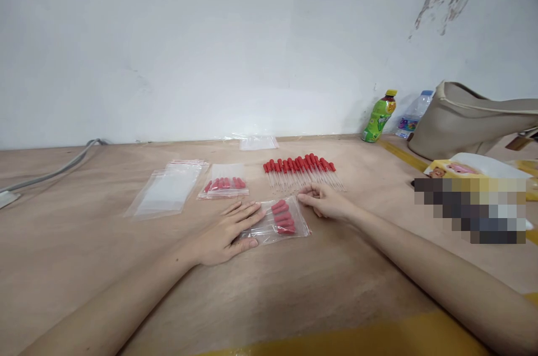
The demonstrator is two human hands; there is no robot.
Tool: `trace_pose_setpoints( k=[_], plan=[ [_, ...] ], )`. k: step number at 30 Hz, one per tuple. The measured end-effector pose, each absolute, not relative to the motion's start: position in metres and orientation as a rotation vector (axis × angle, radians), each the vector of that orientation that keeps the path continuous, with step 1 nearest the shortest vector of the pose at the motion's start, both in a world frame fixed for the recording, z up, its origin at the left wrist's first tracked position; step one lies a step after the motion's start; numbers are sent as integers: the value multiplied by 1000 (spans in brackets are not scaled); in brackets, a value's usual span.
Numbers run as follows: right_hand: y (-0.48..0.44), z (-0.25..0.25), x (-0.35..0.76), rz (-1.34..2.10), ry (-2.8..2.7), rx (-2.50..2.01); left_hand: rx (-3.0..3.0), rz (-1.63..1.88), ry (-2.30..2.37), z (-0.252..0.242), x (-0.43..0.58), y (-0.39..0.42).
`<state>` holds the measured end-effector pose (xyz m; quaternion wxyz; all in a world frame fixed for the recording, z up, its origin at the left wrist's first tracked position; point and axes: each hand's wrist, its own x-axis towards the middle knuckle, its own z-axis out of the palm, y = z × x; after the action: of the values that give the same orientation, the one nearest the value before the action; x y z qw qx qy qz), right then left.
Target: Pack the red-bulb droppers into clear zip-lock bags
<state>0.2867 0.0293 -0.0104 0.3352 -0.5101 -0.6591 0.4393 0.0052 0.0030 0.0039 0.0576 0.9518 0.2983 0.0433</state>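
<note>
Resting the left hand (227, 235) flat, fingers spread and gripping nothing, on a clear, crinkled bag (267, 225) of rubbery-looking red bulbs (283, 217) on the table (336, 272), I had the right hand (325, 200) curled at its edge, pinch untellable; at least one filled bag (229, 170) lay behind, slender red-topped droppers (300, 168) loose, flat bags (166, 190) apparently unused.

Packet (300, 218) partly under left hand (225, 234), handbag (458, 120) cropped

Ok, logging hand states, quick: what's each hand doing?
Left hand: open, flat on the nearest plastic bag.
Right hand: curled by that bag's far corner; grip unclear.
</note>
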Motion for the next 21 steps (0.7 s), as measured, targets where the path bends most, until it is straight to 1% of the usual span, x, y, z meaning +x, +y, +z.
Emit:
trace_pose_setpoints(
  k=[4,7,9,12,15,18,21],
  plan=[
    [29,-12,281,1109,-1861,-1329,2887,157,878,4,6,3],
    [25,-12,275,1155,-1878,-1324,2886,179,872,5,6,4],
    [22,-12,272,1239,-1818,-1271,2873,193,851,5,6,3],
    [16,-9,270,1457,-1664,-1133,2809,268,848,5,5,2],
    [14,0,272,1642,-1426,-1026,2717,496,1001,1,3,2],
    [18,17,275,1595,-1252,-986,2624,739,1220,-4,3,6],
    [29,39,270,1413,-1108,-970,2605,780,1252,-7,4,11]
  ],
)
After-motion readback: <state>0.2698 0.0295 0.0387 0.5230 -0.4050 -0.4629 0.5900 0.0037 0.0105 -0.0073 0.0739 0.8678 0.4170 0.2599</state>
